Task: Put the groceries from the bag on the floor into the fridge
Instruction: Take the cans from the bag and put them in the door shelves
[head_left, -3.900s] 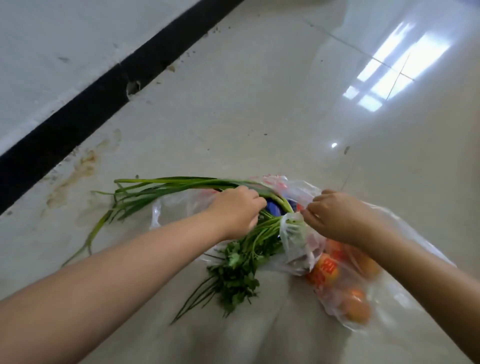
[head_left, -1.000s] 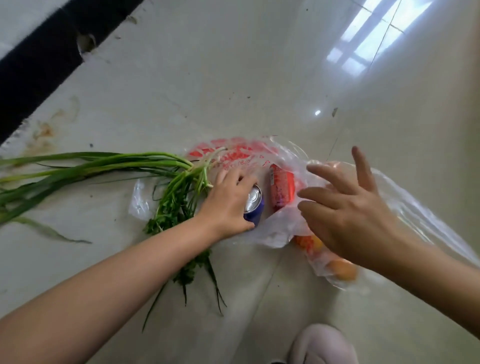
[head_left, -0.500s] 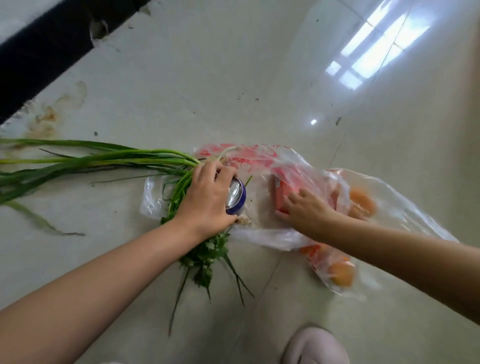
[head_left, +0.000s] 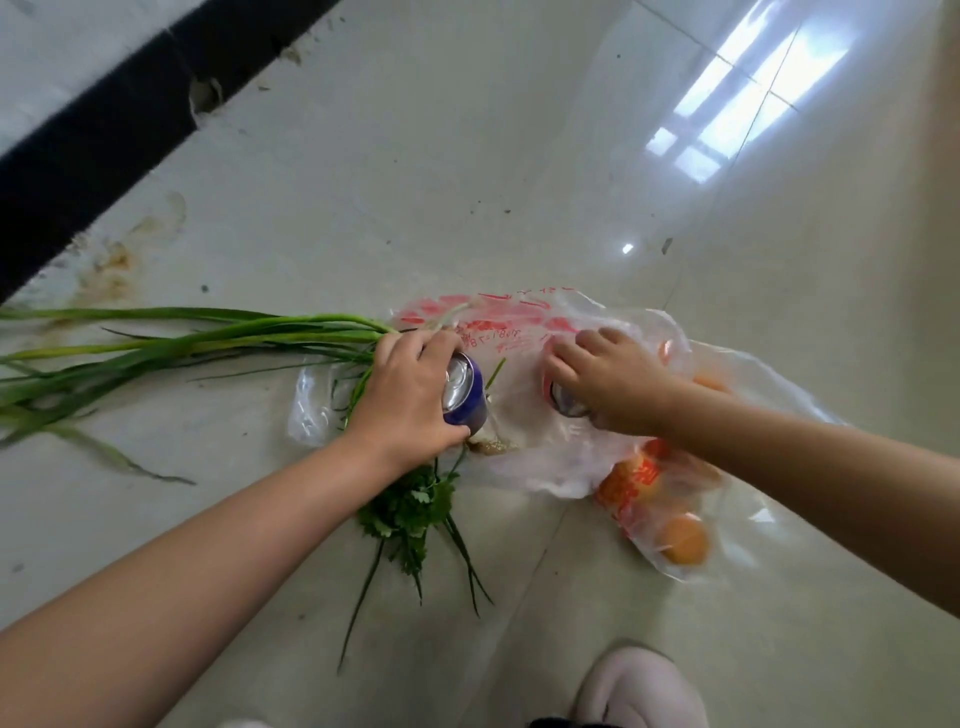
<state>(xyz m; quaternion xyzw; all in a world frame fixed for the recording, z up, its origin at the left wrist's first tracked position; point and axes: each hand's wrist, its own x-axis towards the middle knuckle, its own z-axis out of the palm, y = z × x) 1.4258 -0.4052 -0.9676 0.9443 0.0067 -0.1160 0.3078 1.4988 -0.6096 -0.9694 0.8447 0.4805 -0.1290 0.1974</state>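
Observation:
A clear plastic bag (head_left: 524, 457) with red print lies flat on the pale floor. My left hand (head_left: 410, 400) grips a blue drink can (head_left: 465, 392) at the bag's left side. My right hand (head_left: 608, 384) curls round a red can (head_left: 563, 400) inside the bag; most of that can is hidden by my fingers. Green onions (head_left: 182, 340) stretch out to the left on the floor. A bunch of coriander (head_left: 410, 512) lies under my left wrist. Oranges (head_left: 683, 540) sit in a second thin bag at the right.
A black skirting strip (head_left: 104, 140) runs along the wall at the upper left, with brown stains (head_left: 111, 267) on the floor beside it. A pale pink slipper (head_left: 639, 686) shows at the bottom edge. No fridge is in view.
My left hand took the blue can and has lifted it a little toward me. My right hand went from spread open above the bag to closing on the red can.

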